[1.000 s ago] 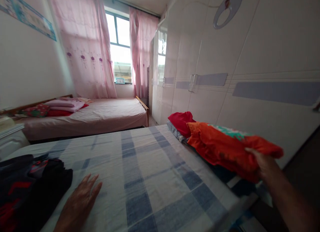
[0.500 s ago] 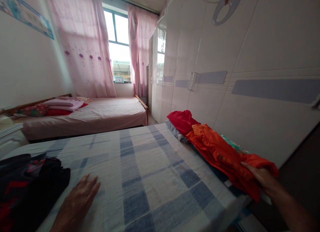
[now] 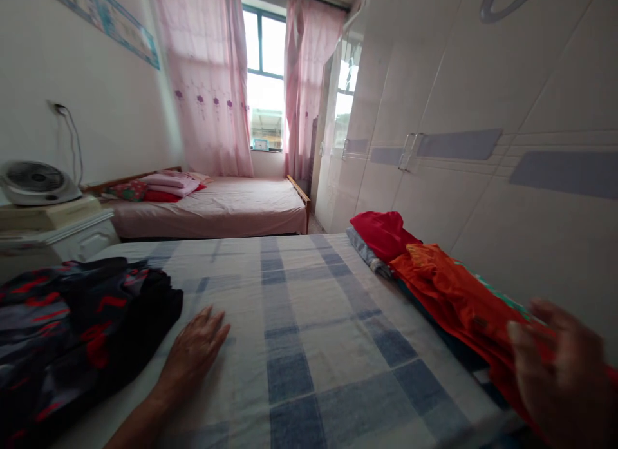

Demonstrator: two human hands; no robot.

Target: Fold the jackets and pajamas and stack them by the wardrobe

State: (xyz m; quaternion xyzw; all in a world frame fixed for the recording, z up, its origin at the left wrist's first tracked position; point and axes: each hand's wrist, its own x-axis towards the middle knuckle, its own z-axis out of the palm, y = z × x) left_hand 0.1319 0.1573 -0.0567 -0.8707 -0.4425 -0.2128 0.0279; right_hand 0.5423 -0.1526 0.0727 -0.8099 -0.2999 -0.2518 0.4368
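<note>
My left hand (image 3: 196, 343) lies flat on the checked bed sheet (image 3: 333, 346), fingers outstretched and holding nothing. Just left of it is a heap of dark clothing (image 3: 96, 307) with red and grey patterns. At the right edge, my right hand (image 3: 557, 365) hovers in front of an orange garment (image 3: 454, 294), slightly blurred, its fingers apart. The orange garment lies folded lengthwise on top of other clothes, with a bit of green and white cloth (image 3: 506, 297) behind it. Beyond it, a red garment (image 3: 383, 233) rests on a grey one (image 3: 367, 250).
A second bed (image 3: 236, 207) with pillows stands by the curtained window. White wardrobes (image 3: 434, 198) line the right side, close to the clothes. On the left, a fan (image 3: 41, 181) sits above a white bedside cabinet (image 3: 87, 239).
My right hand has let go of the orange garment and lifted toward me, fingers spreading. The view has turned left, bringing in the fan. My left hand stays flat on the sheet.
</note>
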